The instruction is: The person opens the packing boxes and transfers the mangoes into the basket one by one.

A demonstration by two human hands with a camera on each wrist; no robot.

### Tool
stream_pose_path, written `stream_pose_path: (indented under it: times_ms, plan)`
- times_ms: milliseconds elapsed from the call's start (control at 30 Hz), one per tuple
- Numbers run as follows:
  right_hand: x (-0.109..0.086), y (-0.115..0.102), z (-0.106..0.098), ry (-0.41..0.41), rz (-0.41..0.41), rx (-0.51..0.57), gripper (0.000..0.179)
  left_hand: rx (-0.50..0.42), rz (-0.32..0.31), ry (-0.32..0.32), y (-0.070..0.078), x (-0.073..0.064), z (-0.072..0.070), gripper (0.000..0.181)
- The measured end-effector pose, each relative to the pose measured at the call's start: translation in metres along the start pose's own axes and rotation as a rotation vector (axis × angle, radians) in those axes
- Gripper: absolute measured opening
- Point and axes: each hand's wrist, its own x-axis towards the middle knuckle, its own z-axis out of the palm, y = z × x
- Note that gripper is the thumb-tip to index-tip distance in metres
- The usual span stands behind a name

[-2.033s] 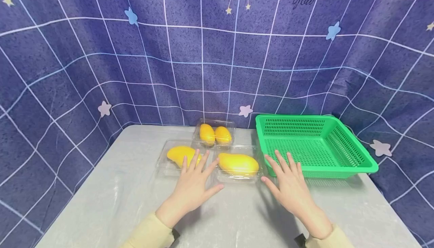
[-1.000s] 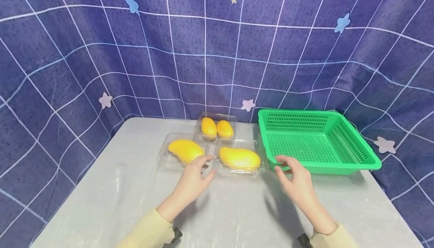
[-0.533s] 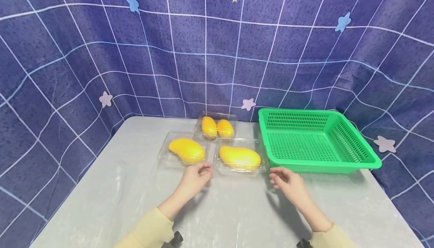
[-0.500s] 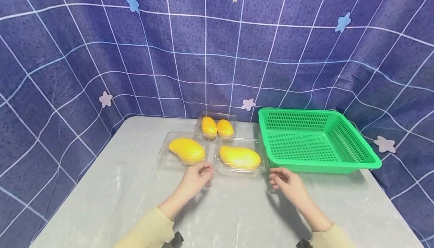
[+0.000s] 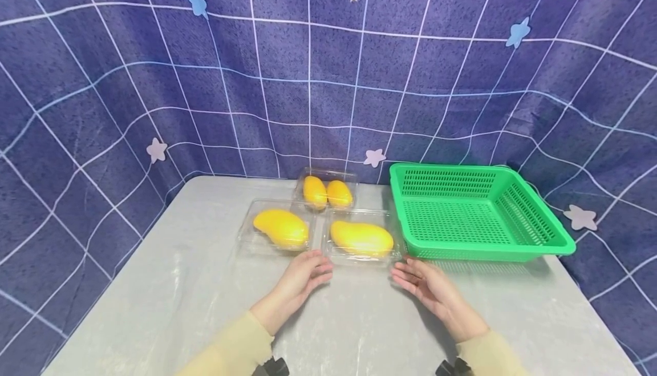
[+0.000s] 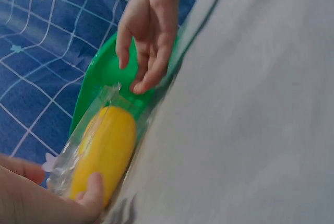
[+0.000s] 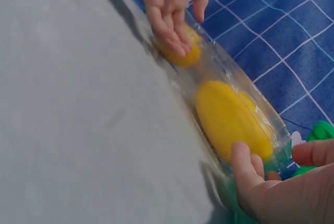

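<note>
In the head view, a clear plastic box (image 5: 336, 257) at the front centre holds one large yellow mango (image 5: 361, 239). My left hand (image 5: 301, 280) hovers just off its near left corner, fingers loosely bent, holding nothing. Near its front right corner is my right hand (image 5: 433, 290), palm turned inward, fingers relaxed and also bare. To the left, a second clear box (image 5: 247, 245) contains another large mango (image 5: 281, 229). Behind them a smaller clear box (image 5: 331, 173) carries two small mangoes (image 5: 315, 191). Both wrist views show the hands on either side of the front mango (image 6: 107, 145).
A green perforated plastic basket (image 5: 487, 251) with nothing in it stands right of the boxes, close to the right hand. A blue checked curtain (image 5: 287, 79) hangs behind the grey-white table (image 5: 205, 216).
The spread hands, first above the boxes' front, have curled briefly and drawn back toward the table's near side. Now they are closer together with fingers loosened. The boxes and basket stay in place.
</note>
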Motion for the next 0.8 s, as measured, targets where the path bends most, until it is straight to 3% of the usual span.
stream_pose_path:
  times_ms: [133, 367, 500, 800]
  plan:
    - [0.004, 0.001, 0.004, 0.030, 0.017, 0.134, 0.024, -0.168, -0.006, 0.043, -0.003, 0.003, 0.003, 0.044]
    - [0.010, 0.003, 0.008, 0.089, 0.026, 0.247, 0.018, -0.337, -0.028, 0.071, -0.007, 0.011, 0.006, 0.042]
    - [0.014, 0.003, 0.008, 0.077, 0.034, 0.308, 0.020, -0.434, -0.062, 0.097, -0.009, 0.016, 0.008, 0.036]
    - [0.018, 0.001, 0.008, 0.049, 0.056, 0.364, 0.013, -0.546, -0.098, 0.117, -0.010, 0.023, 0.008, 0.015]
